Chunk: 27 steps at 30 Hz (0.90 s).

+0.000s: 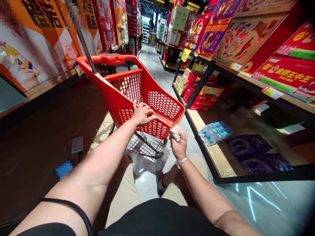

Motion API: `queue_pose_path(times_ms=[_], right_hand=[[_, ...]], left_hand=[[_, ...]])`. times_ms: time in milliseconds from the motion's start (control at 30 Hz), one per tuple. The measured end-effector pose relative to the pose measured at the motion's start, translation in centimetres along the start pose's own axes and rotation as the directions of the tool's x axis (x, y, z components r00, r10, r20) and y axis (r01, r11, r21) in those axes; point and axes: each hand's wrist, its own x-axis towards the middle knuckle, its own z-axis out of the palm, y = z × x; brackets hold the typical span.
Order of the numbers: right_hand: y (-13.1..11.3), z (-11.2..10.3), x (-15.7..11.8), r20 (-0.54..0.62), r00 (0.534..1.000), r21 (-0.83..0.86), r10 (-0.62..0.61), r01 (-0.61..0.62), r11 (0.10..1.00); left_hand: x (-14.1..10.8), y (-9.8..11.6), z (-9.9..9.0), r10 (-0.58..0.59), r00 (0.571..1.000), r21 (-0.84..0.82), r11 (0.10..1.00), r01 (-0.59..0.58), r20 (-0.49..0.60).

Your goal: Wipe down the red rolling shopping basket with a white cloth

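foreground, a black garment; beyond it, a red cart on the aisle floor, the left hand lying loosely, fingers parted, over its near rim, the right hand clenched on a pale cloth at its corner. at right, a low shelf bearing bottled water flanks the cart; at left, a pale device; boxed goods line the shelving.

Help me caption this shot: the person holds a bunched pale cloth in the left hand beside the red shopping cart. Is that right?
Not quite: the head view shows the pale cloth in the right hand, not the left hand. It is indeed bunched, beside the red shopping cart.
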Motion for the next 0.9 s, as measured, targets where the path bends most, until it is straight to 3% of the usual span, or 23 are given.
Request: queue_pose_path(times_ms=[100,200,300,400,467,633,700,900], right_hand=[[-0.7,-0.9,1.5,-0.026,0.990,-0.042,-0.138,0.136,0.990],[0.2,-0.1,0.8,0.037,0.974,-0.116,-0.225,0.228,0.967],[1.7,1.2,-1.8,0.197,0.965,-0.221,-0.174,0.216,0.951],[1.8,1.4,-3.8,0.410,0.904,-0.256,-0.121,0.241,0.936],[0.6,0.7,-3.6,0.424,0.894,-0.229,-0.145,0.261,0.938],[-3.7,-2.2,1.9,0.262,0.904,-0.187,-0.338,0.391,0.901],[-4.2,-2.9,4.3,0.304,0.876,-0.209,-0.375,0.446,0.871],[-0.2,-4.2,10.4,0.591,0.667,-0.021,-0.454,0.575,0.818]], left_hand=[[0.1,-0.1,0.2,-0.001,1.000,-0.007,1.000,0.001,-0.003],[0.2,-0.2,0.3,0.003,1.000,-0.005,1.000,-0.003,-0.011],[0.2,-0.2,0.4,-0.008,1.000,-0.008,1.000,0.008,-0.016],[0.2,-0.1,0.4,-0.018,1.000,-0.008,1.000,0.018,-0.020],[0.1,-0.1,0.4,-0.016,1.000,-0.008,1.000,0.015,-0.025],[0.1,0.2,0.3,-0.036,0.999,-0.027,0.999,0.036,-0.022],[0.0,0.3,0.1,-0.040,0.999,-0.042,0.998,0.039,-0.018],[-0.1,0.3,-0.3,-0.028,1.000,-0.066,0.997,0.028,-0.004]])
